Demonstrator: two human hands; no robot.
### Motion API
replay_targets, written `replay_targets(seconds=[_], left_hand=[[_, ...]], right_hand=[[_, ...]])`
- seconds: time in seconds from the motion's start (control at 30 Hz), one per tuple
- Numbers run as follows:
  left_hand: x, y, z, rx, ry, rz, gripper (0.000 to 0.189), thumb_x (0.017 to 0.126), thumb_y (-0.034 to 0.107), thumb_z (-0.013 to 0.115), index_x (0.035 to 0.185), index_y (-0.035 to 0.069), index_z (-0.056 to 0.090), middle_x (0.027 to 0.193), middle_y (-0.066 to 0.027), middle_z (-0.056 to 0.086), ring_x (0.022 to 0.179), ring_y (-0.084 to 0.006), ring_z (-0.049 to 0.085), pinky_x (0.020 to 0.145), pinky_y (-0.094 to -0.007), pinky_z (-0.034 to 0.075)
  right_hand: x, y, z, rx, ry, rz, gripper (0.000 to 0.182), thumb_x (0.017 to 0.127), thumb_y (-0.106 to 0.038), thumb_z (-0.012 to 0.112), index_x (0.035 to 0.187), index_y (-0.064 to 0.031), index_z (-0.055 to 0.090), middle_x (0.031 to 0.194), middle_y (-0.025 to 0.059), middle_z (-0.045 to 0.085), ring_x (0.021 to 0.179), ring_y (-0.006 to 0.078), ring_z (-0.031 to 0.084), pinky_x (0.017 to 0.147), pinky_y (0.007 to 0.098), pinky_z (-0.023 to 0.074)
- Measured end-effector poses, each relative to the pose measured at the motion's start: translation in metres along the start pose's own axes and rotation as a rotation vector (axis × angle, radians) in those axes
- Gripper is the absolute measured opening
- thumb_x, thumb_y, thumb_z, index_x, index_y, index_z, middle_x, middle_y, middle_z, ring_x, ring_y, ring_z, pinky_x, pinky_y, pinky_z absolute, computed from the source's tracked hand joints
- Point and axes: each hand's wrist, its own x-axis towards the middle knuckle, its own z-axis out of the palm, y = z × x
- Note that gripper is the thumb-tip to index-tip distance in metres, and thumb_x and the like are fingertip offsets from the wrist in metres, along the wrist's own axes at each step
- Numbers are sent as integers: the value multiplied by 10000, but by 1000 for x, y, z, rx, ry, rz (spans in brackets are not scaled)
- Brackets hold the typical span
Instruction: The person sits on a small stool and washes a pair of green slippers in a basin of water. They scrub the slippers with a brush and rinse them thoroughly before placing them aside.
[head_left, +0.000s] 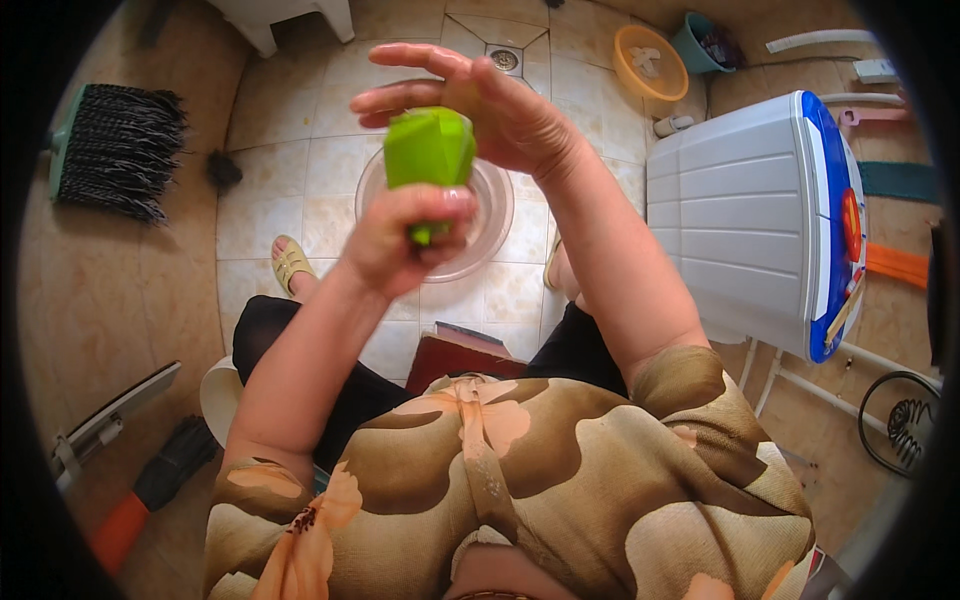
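Observation:
My left hand (409, 232) grips a bright green object (429, 148), blurred, with a smooth faceted surface like plastic. Its upper part bulges above my fist, and a small green end shows beneath my fingers. Just beyond it, my right hand (495, 105) is raised with the fingers apart and appears wet. Whether the right palm touches the green object I cannot tell. Below both hands a translucent plastic basin (491, 255) stands on the tiled floor between my feet. The hands and the green object hide much of its inside.
A grey-white plastic appliance (731, 217) with a blue top edge stands at right. Beyond are an orange basin (626, 84) holding pale items, a teal bucket (686, 45) and a floor drain (503, 60). A broom head (124, 154) is against the left wall, a white stool (292, 19) at upper left.

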Motion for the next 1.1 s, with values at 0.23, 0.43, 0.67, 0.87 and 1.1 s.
replay_targets(seconds=[0.23,0.43,0.67,0.87,1.1], left_hand=[[-6,-20,20,-525,-377,-117,265,807,186,602,968,57,437,694,12,404,501,-50,334,415,-178,324],[-4,-17,11,-158,-106,-166,178,813,158,599,894,57,477,647,21,418,471,-54,321,408,-181,260],[13,-24,1,180,168,-29,126,778,97,623,805,88,500,606,38,416,441,-45,305,398,-204,200],[30,-41,-12,462,380,140,158,764,137,599,878,83,503,764,32,500,612,-49,455,504,-225,337],[51,-53,-16,954,540,302,397,793,255,622,1104,49,487,1020,-91,602,951,-208,596,807,-296,465]], right_hand=[[-4,-8,27,128,-189,57,949,723,-601,641,1361,33,339,935,138,613,840,209,605,744,308,512],[-8,-8,41,-88,185,199,370,869,-206,592,1158,22,563,548,-28,421,526,80,479,545,226,446],[-1,13,27,-226,266,224,343,913,-216,547,1212,-49,557,524,-58,378,485,31,388,501,199,400],[3,34,20,-373,396,235,293,926,-167,507,1187,-54,577,550,-42,396,502,40,386,503,218,390],[1,48,19,-576,568,220,241,917,-135,490,1107,-44,606,536,-29,396,492,63,382,484,235,374]])
